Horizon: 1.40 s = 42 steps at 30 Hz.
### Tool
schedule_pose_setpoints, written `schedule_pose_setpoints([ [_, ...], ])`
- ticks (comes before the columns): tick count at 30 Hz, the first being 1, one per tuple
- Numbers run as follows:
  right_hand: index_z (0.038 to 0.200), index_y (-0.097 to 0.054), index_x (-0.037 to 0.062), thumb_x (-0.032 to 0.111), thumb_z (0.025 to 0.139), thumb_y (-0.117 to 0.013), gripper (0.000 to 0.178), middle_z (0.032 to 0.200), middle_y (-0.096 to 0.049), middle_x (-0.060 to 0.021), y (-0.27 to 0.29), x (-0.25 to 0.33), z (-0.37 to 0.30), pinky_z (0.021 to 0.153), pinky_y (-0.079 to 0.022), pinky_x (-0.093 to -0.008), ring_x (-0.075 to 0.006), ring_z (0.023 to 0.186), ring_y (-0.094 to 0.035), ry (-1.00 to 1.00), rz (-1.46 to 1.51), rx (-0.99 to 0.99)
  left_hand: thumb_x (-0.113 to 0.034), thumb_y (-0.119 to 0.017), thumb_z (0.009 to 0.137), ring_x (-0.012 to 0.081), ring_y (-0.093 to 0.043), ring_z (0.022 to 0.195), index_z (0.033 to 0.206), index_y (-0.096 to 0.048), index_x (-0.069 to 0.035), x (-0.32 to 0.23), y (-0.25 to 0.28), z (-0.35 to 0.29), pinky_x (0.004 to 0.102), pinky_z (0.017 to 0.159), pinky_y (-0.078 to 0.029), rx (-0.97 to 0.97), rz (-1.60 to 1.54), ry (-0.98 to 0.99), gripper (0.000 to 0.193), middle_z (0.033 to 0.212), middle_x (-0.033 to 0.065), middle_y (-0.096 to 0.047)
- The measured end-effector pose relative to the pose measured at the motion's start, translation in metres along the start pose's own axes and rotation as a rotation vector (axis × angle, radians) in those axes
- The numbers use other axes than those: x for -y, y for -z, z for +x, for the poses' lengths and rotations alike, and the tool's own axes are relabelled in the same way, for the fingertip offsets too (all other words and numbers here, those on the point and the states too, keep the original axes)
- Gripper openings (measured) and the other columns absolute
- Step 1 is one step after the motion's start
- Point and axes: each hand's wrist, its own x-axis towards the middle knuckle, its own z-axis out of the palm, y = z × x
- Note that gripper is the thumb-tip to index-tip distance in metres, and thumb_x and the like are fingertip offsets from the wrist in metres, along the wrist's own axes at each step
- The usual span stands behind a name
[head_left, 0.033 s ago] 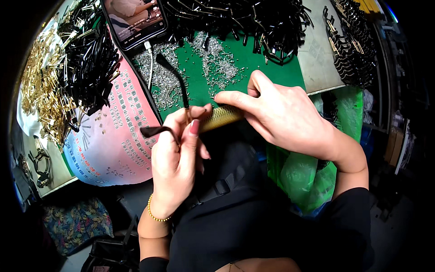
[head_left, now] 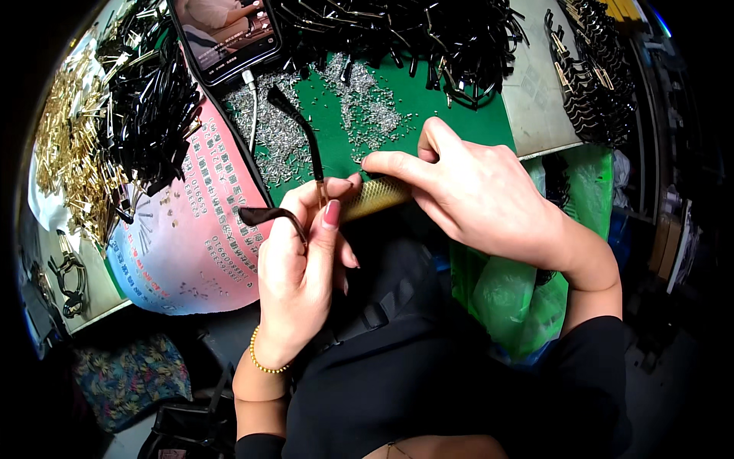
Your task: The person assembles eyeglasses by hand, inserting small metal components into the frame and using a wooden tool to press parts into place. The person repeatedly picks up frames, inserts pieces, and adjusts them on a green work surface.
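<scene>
My left hand (head_left: 290, 283) is closed around a pair of eyeglass temples (head_left: 312, 141), thin arms with dark curved tips. One temple points up over the green mat; the other tip juts out to the left. My right hand (head_left: 489, 203) is closed on a gold tool with a knurled handle (head_left: 375, 197), which lies under its fingers and reaches across to my left fingertips. Its working end is hidden. The right index finger stretches along above the handle, its tip close to loose tiny silver screws (head_left: 375, 122).
A phone (head_left: 229, 38) with a white cable stands at the back left. Black eyeglass parts (head_left: 397, 30) are heaped behind the green mat (head_left: 459, 130). Gold parts (head_left: 69, 138) pile up at far left, beside a pink printed sheet (head_left: 206, 252). Green plastic bag (head_left: 505, 306) hangs at right.
My left hand has shifted very slightly to the right, and the temples have moved and tilted a little with it. My right hand and the gold tool look the same.
</scene>
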Motion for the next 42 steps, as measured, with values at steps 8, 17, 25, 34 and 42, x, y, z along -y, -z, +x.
schedule_pose_setpoints([
  [8,0.131,-0.061,0.0183,0.01,0.089,-0.062,0.043,0.093,-0.055,-0.0186,-0.001,-0.001,0.001,0.054,-0.053,-0.0405,-0.0317,0.066,-0.067,-0.004,0.024,-0.007,-0.017,-0.045,0.109,0.0046,-0.056,0.062,0.125,-0.054,0.001,-0.005,0.002,-0.006,0.0148,0.049,-0.039,-0.125,-0.015,-0.024,0.025,0.127,0.0183,-0.066],
  [17,0.132,-0.061,0.0196,0.011,0.088,-0.063,0.044,0.095,-0.056,-0.019,0.0,0.0,0.004,0.055,-0.053,-0.0393,-0.031,0.068,-0.067,0.01,0.004,0.044,-0.014,-0.046,0.109,0.0064,-0.058,0.066,0.125,-0.055,0.005,0.002,0.024,-0.015,0.0192,0.058,-0.047,-0.166,0.028,-0.035,0.026,0.108,0.0144,-0.072],
  [25,0.144,-0.043,0.022,0.018,0.099,-0.051,0.045,0.104,-0.059,-0.022,0.021,0.016,0.021,0.073,-0.056,-0.049,-0.0405,0.078,-0.067,-0.06,0.351,0.35,-0.006,-0.05,0.106,0.0061,-0.058,0.057,0.125,-0.061,0.007,0.003,0.025,-0.006,0.0204,0.053,-0.048,-0.168,0.161,-0.078,0.025,0.089,0.0102,-0.074],
  [34,0.146,-0.034,0.0139,0.028,0.105,-0.042,0.044,0.063,-0.061,-0.0072,0.023,0.036,0.039,0.049,-0.051,-0.0308,-0.0182,0.051,-0.063,-0.332,1.112,0.541,-0.002,-0.055,0.102,0.0097,-0.064,0.061,0.127,-0.062,0.003,0.01,0.026,-0.006,0.0242,0.056,-0.051,-0.213,0.313,-0.218,0.027,0.086,0.0091,-0.075],
  [42,0.145,-0.027,0.0042,0.02,0.105,-0.051,0.049,0.097,-0.059,-0.0082,0.018,0.026,0.034,0.052,-0.046,-0.0278,-0.014,0.06,-0.058,-0.321,1.209,0.58,0.006,-0.059,0.093,0.0333,-0.073,0.082,0.119,-0.064,0.008,0.028,0.029,0.001,0.037,0.071,-0.057,-0.264,0.896,-0.673,0.027,0.097,0.0196,-0.073],
])
